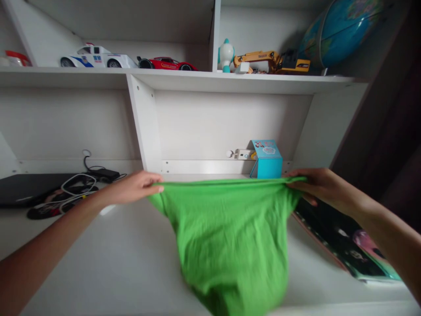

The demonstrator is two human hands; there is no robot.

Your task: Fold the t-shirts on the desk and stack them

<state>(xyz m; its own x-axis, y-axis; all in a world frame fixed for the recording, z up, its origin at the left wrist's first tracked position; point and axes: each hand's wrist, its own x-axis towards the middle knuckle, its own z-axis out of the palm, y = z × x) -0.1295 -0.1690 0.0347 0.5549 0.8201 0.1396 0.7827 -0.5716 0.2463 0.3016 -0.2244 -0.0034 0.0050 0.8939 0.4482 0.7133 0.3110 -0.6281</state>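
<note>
A bright green cloth garment (230,228), which looks like a T-shirt, hangs stretched between my two hands above the white desk (131,263). My left hand (140,186) pinches its upper left corner between thumb and fingers. At the upper right corner, my right hand (312,182) grips the fabric. The top edge is pulled nearly straight, and the rest droops in soft folds toward the desk's front edge. Motion blurs the lower part, so whether it touches the desk I cannot tell.
Left on the desk lie a black laptop (29,188) and tangled white cables (79,184). A blue desk calendar (269,162) stands by a power strip (245,154) at the back. Dark-covered books (342,237) lie right. Above, a shelf (184,79) holds toy vehicles and a globe (342,30).
</note>
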